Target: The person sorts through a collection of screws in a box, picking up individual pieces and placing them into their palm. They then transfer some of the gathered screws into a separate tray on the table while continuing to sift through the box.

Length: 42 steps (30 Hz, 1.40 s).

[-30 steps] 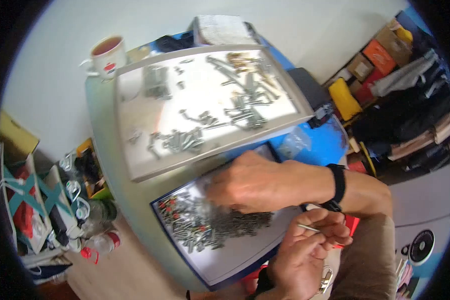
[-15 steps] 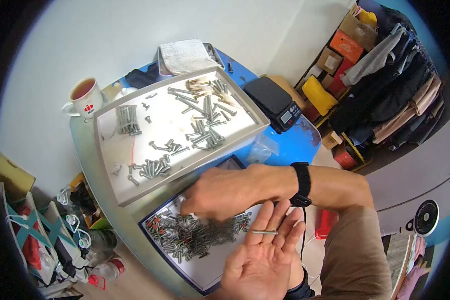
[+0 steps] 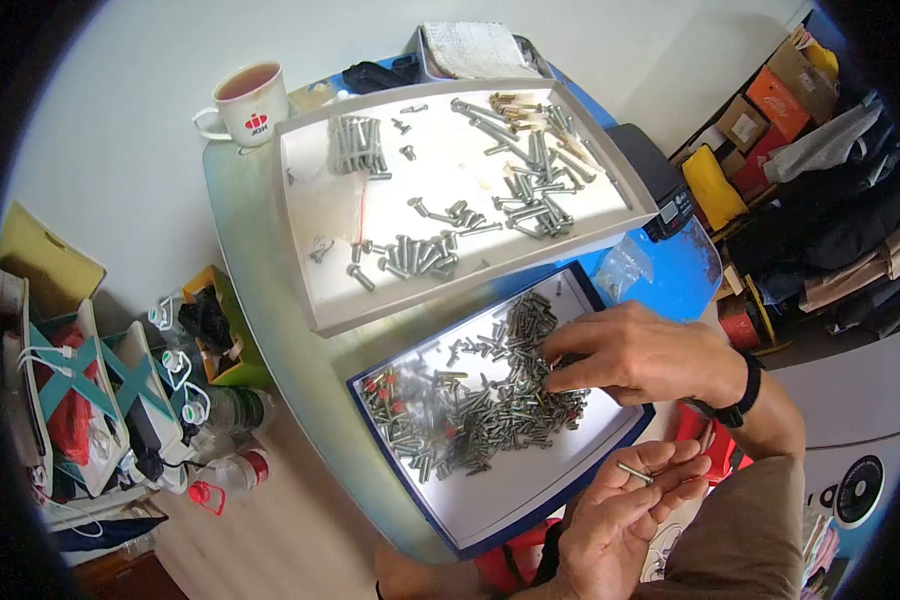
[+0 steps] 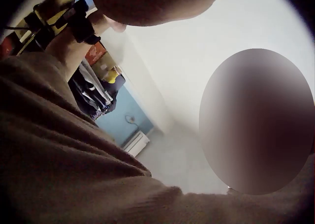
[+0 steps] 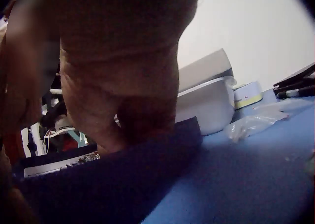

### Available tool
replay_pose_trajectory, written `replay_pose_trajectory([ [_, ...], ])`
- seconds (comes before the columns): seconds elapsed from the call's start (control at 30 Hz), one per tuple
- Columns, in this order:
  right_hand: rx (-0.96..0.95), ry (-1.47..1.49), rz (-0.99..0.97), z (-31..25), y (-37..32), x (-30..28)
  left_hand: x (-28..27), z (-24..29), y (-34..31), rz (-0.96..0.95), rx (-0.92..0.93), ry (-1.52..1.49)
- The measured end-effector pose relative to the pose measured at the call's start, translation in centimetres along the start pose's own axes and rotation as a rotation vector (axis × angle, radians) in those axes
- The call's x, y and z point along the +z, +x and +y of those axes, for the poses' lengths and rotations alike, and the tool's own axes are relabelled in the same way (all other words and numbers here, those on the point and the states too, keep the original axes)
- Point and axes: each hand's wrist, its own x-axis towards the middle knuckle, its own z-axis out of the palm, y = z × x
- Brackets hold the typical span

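Palm up, the left hand (image 3: 618, 522) carries one screw (image 3: 635, 473) across its loosely bent, unclenched fingers; the upturned palm likely stops it rolling off. Ahead of those fingers, the right hand (image 3: 652, 352) reaches into the blue-edged box (image 3: 530, 490). Its thumb and forefinger stand apart at the edge of the pile (image 3: 505, 405), which spreads leftward from their tips; no screw shows between them, though its other fingers are mostly hidden. The box's raised sides seem to hold the loose pile together. Beyond the right fingertips, the tray (image 3: 440, 175) bears larger screws in separate groups, probably so they do not mix.

Only the head view shows the screw on the left fingers. The right wrist view, low and dark, adds a white tub (image 5: 209, 106), seemingly under the tray, past the right fingers. The left wrist view gives mostly a brown sleeve (image 4: 64, 135) and hanging clothes (image 4: 88, 93).
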Motion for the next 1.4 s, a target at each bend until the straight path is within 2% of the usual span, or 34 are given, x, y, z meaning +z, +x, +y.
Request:
replay_pose_trajectory([
  [0.1,-0.007,-0.046,0.082,-0.1,-1.1,0.9,-0.4,0.0,-0.1,0.075,0.000,0.006],
  [0.23,0.065,-0.034,0.064,-0.8,-2.6,1.7,-0.7,0.0,-0.8,0.091,0.002,0.027],
  [0.4,0.056,-0.114,0.115,-1.7,-4.6,2.7,-1.1,0.0,-1.2,0.169,0.019,0.091],
  [0.63,-0.011,-0.071,0.121,-2.2,-6.4,3.2,-1.8,0.5,-1.2,0.145,0.020,0.165],
  [0.7,0.020,-0.009,0.254,-2.2,-6.1,3.4,-2.0,0.6,-1.2,0.150,0.019,0.183],
  [0.83,-0.003,0.027,0.308,-1.5,-3.4,3.0,-2.5,0.0,-1.0,0.114,0.029,0.218],
  [0.87,-0.004,0.027,0.312,-1.3,-2.7,3.0,-2.7,0.0,-1.0,0.112,0.025,0.224],
  [0.93,0.047,-0.008,0.181,-0.8,-1.7,3.1,-3.4,0.0,-0.7,0.102,0.020,0.233],
  [1.03,-0.002,0.043,0.206,-0.3,-0.8,3.4,-6.1,0.7,-0.9,0.011,-0.014,0.151],
  [1.1,-0.018,0.069,0.213,-0.1,-0.8,3.4,-7.7,1.6,-1.4,0.065,-0.276,0.155],
  [1.2,-0.001,0.096,0.175,-0.1,-0.8,3.7,-8.2,1.7,-2.9,-0.012,-0.247,0.024],
  [1.27,0.001,0.129,0.188,0.0,-0.8,3.7,-7.1,2.2,-3.8,-0.006,-0.233,0.053],
  [1.33,-0.009,0.126,0.193,0.0,-0.7,3.7,-5.0,3.0,-3.6,-0.005,-0.155,0.217],
  [1.4,-0.020,0.117,0.204,0.0,-0.7,3.6,-4.9,2.9,-3.9,-0.002,-0.138,0.214],
])
